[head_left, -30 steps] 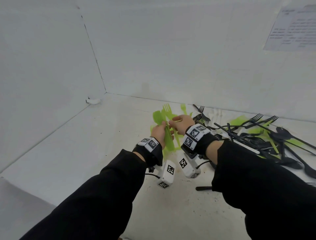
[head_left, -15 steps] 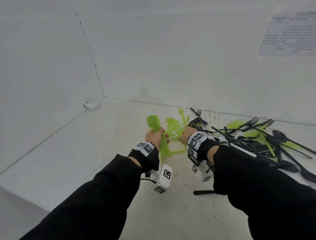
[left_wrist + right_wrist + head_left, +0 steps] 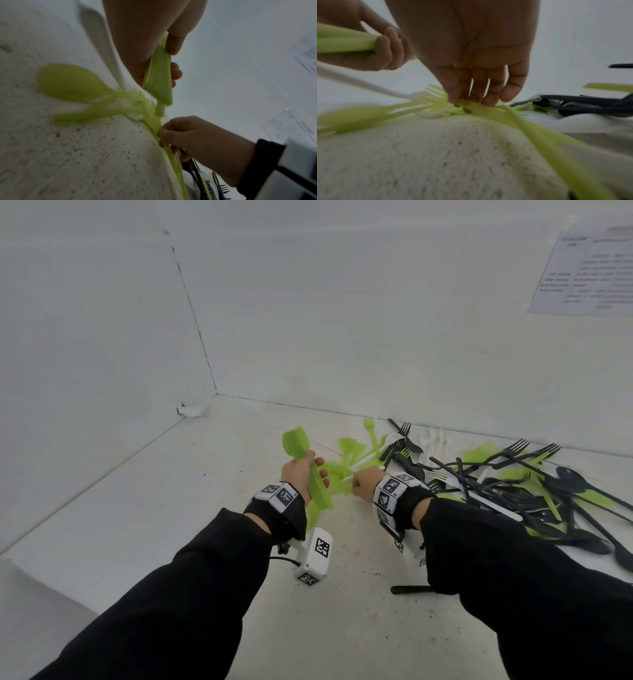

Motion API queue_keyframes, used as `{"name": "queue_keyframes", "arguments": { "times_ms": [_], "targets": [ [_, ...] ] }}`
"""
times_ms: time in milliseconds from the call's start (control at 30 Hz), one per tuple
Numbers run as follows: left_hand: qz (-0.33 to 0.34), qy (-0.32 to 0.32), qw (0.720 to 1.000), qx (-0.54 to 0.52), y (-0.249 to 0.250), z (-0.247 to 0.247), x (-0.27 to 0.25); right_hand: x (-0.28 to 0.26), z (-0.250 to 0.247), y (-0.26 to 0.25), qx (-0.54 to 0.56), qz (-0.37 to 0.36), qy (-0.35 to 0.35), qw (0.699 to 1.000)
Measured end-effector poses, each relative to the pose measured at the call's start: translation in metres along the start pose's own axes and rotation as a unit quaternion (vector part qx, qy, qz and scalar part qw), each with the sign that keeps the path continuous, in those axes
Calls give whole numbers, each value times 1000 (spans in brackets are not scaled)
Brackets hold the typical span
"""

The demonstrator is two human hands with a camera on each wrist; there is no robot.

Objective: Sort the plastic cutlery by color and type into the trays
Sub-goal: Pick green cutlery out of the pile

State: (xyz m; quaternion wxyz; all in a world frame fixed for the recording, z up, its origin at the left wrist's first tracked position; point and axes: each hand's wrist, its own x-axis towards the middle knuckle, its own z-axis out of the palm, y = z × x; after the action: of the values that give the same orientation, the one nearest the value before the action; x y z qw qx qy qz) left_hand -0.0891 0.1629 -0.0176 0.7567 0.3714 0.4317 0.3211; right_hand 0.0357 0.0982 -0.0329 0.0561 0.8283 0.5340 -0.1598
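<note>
Left hand (image 3: 301,474) clenches a ribbed stack of glossy green spoons (image 3: 310,470), bowls fanned toward eleven o'clock. Right hand (image 3: 364,481) pinches a slim green handle (image 3: 488,109) off the speckled white table (image 3: 171,508); black cutlery (image 3: 548,494) tangles at three o'clock.

Black sleeves (image 3: 191,594), black wristbands (image 3: 284,508) with square-patterned white tags, white camera boxes (image 3: 313,556) on black cables.

Lime green, black and white cutlery on a speckled white table (image 3: 191,508).
Green spoons (image 3: 301,460), black forks (image 3: 534,450), black sleeves (image 3: 178,594), black-and-white patterned wristbands (image 3: 279,495).
</note>
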Motion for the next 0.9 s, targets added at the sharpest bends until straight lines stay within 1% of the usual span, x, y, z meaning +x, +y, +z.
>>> {"name": "queue_keyframes", "arguments": {
  "times_ms": [67,167,200,300,333,400,433,500,567,633,700,833,900],
  "targets": [
    [-4,3,1000,-11,1,-3,-1,5,0,10,4,23,36,999],
    [5,-1,1000,-11,1,-5,-2,7,-2,22,4,48,31,998],
    [13,-4,1000,-9,1,-5,-3,6,-3,24,-11,59,28,998],
    [18,-9,1000,-7,2,-8,-5,3,-8,22,-30,87,40,995],
    [14,-10,1000,-8,4,-9,-5,3,-11,19,-20,94,46,994],
    [5,-8,1000,-11,7,-13,-5,7,-18,16,-7,80,55,995],
    [3,-3,1000,-12,9,-15,-5,11,-20,14,1,54,49,997],
    [6,10,1000,-12,12,-20,-4,20,-20,9,3,-7,1,1000],
    [13,24,1000,-12,14,-27,-3,23,-20,4,-30,-34,-49,998],
    [19,36,999,-17,17,-33,-1,25,-21,3,-38,-43,-56,997],
    [25,50,998,-18,19,-39,1,29,-18,3,-9,-44,-37,998],
    [29,59,998,-22,20,-45,2,39,-13,6,18,-13,-4,1000],
    [29,61,997,-22,20,-46,2,41,-12,6,14,-8,-6,1000]
  ]
}}
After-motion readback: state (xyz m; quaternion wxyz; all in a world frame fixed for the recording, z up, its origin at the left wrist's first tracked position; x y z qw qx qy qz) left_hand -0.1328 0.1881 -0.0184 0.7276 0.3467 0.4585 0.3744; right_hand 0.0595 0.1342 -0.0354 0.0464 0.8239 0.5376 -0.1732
